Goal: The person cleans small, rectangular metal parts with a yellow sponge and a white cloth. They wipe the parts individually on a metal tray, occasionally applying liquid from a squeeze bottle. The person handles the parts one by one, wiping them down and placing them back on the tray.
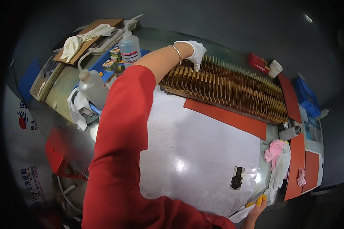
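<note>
My left hand (197,54), in a white glove, reaches to the far left end of a long rack of thin brown-gold upright plates (225,86). Its fingers point down together among the plates; what they pinch is hidden. At the lower right, my right hand (258,207) wears yellow finger covers and closes on a white cloth (240,213). On the white sheet (195,152) before me lies a small rectangular plate with a black round part (237,178), nearest my right hand.
Two squeeze bottles (129,49) (92,87) stand on the left by a blue tray (144,53). Orange-red mats (225,119) border the rack. Right of the sheet lie a pink cloth (274,152), a capped bottle (290,133) and a blue bin (306,97). A red box (258,63) sits behind.
</note>
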